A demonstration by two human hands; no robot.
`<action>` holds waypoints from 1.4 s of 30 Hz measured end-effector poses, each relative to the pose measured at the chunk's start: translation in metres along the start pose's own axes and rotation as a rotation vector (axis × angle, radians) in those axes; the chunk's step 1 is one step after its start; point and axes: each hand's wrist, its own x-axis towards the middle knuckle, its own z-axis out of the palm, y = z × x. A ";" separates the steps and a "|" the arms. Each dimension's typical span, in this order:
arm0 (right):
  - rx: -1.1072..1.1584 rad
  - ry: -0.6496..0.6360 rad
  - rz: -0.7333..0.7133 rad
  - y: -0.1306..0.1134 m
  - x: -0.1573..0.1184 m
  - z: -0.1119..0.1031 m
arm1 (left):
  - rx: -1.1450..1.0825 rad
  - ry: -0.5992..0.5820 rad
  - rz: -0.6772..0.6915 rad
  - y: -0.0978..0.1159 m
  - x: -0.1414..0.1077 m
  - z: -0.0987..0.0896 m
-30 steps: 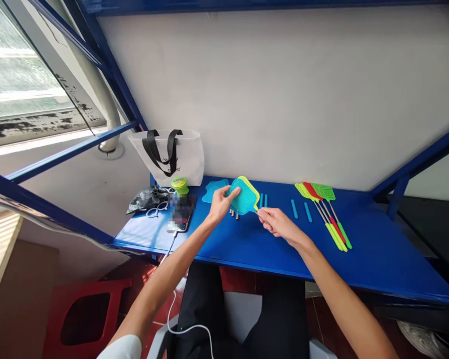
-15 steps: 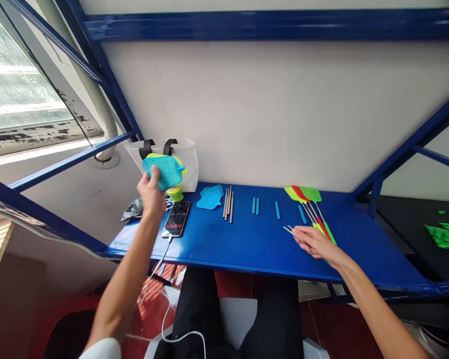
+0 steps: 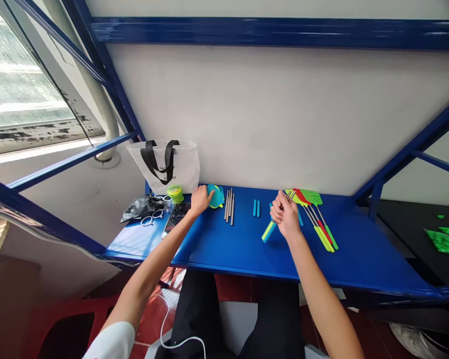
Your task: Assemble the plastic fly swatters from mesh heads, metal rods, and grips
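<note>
My left hand (image 3: 199, 200) is at the small stack of blue and yellow-green fly swatter heads (image 3: 217, 195), its thumb over their left edge and its other fingers curled, partly hidden. Right of the stack lie several metal rods (image 3: 229, 207). My right hand (image 3: 285, 214) is closed around fly swatter handles (image 3: 269, 231), one yellow-green and one blue, with thin rod ends poking out above the fist. Two short blue grips (image 3: 256, 208) lie between my hands. Just right of my right hand are several whole fly swatters (image 3: 318, 219) in yellow-green, red and green.
At the left of the blue table (image 3: 224, 249) stand a white bag (image 3: 183, 167) and a yellow-green tub (image 3: 175, 194). A phone (image 3: 174, 219), scissors (image 3: 147, 220) and a dark plastic bag (image 3: 140, 207) lie nearby. Blue frame bars (image 3: 381, 169) rise at both sides.
My left hand has come down and right, bringing the blue and yellow-green heads onto the pile. My right hand has moved up and left, turning the handles so their grips point toward me.
</note>
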 end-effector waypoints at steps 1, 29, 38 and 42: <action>0.023 -0.003 -0.027 0.005 0.008 0.011 | 0.057 0.031 0.008 -0.002 0.003 0.004; 0.367 0.399 -0.095 0.067 0.096 -0.096 | -0.449 -0.741 0.155 0.111 -0.149 -0.018; 0.464 0.338 0.118 0.084 0.089 -0.081 | 0.243 -0.553 0.096 0.166 -0.057 0.053; 0.400 0.211 0.230 0.086 0.086 -0.071 | 0.235 -0.470 0.134 0.156 -0.050 0.055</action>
